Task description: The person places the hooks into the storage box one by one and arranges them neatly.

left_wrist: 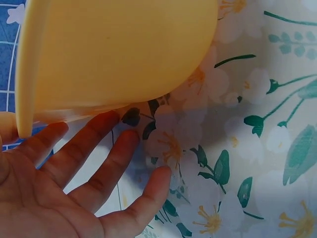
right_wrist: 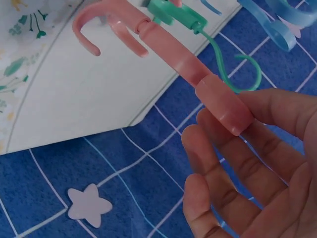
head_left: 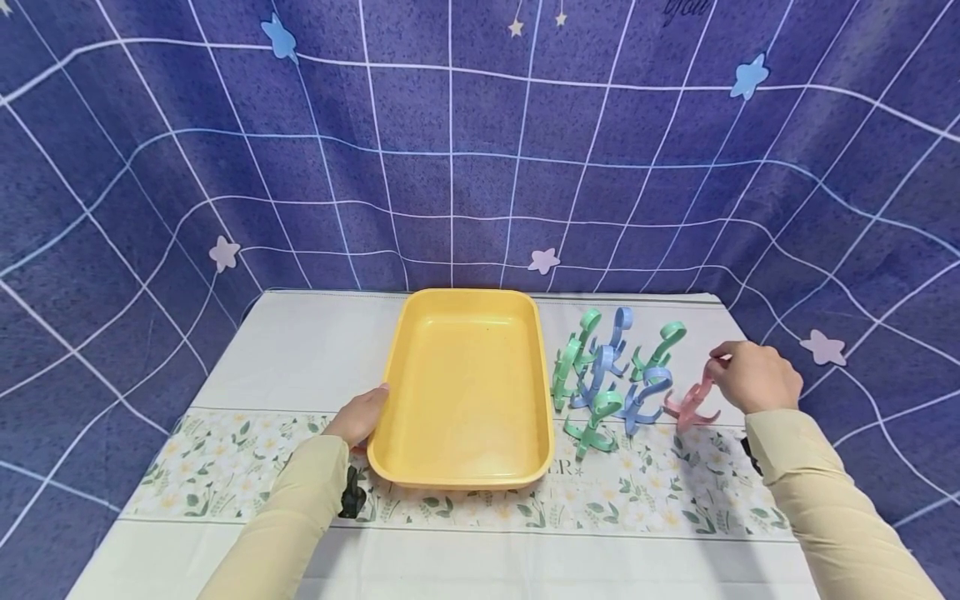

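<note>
My left hand (head_left: 362,415) is at the left side of a yellow plastic tray (head_left: 381,417). In the left wrist view its thumb is at the tray's rim (left_wrist: 26,74) and the fingers lie along the outer wall. On the right, my right hand (head_left: 759,379) pinches a pink plastic hook (head_left: 692,407) by its curved top, between thumb and fingers. The right wrist view shows the pink hook's (right_wrist: 173,57) several curved prongs pointing away from the hand. Left of it stand several green hooks (head_left: 604,407) and blue hooks (head_left: 643,398) of the same shape.
A white tablecloth (head_left: 322,333) with a printed floral band (head_left: 225,458) covers the table. A blue curtain (head_left: 480,192) with a grid and stars rises behind the table and along both sides. The loose hooks stand close together beside the tray's right edge.
</note>
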Tool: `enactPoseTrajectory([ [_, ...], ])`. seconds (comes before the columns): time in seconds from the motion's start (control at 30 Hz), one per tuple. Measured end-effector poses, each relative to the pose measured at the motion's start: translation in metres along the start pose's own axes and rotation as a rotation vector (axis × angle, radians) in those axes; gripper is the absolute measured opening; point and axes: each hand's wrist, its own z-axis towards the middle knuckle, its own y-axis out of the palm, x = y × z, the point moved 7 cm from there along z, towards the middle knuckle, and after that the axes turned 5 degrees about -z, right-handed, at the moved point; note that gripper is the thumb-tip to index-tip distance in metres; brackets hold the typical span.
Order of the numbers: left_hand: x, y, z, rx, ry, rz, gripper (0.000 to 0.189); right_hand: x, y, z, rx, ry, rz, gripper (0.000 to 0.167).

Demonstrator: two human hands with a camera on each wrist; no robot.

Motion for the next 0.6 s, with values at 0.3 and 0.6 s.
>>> enactPoseTrajectory([
  [0.3, -0.002, -0.001, 0.002, 0.001, 0.01, -0.003, 0.068, -0.007, -0.022, 0.005, 0.037, -0.016, -0.003, 0.028],
  [0.6, -0.001, -0.001, 0.001, -0.004, 0.022, -0.001, 0.068, -0.022, -0.048, 0.01, 0.097, -0.084, -0.017, 0.026],
])
